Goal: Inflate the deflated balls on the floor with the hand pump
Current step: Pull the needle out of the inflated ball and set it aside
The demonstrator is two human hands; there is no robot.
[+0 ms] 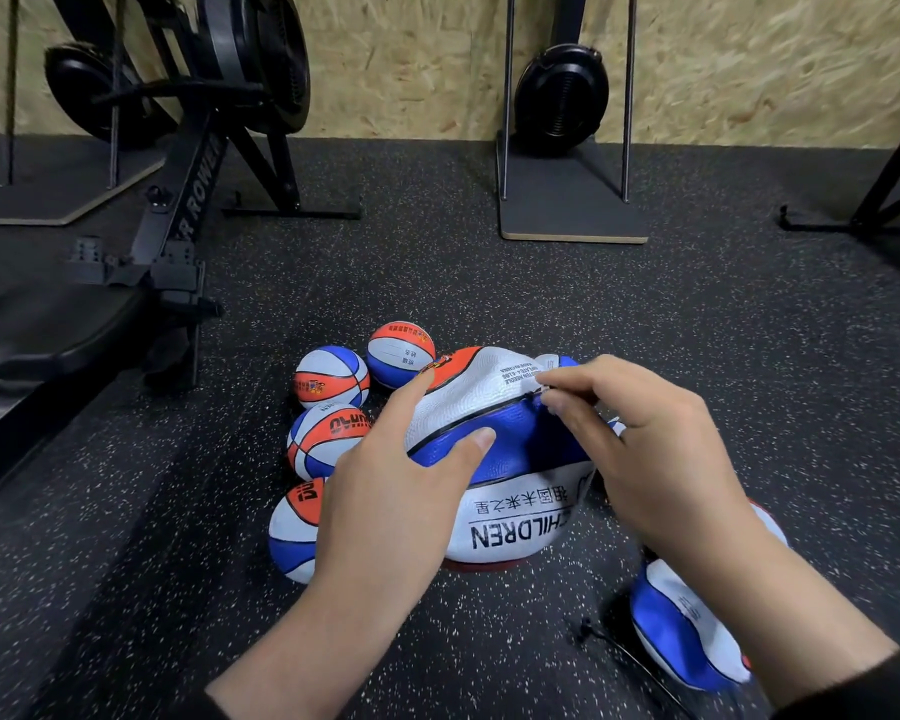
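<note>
4 small round orange-white-blue balls (333, 407) look inflated; left hand (385, 501) grips slack white-blue ball (500, 459), right hand (645, 449) pinches something tiny at its valve; another flat ball (681, 631) left.

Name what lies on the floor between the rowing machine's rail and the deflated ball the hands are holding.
Head view: four small inflated balls, such as this one, on speckled floor, left of the deflated ball.

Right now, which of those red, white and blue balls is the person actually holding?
The limp, folded red, white and blue ball printed CHILDREN: left hand grips it, right hand pinches at its seam. The others lie untouched on the floor.
</note>
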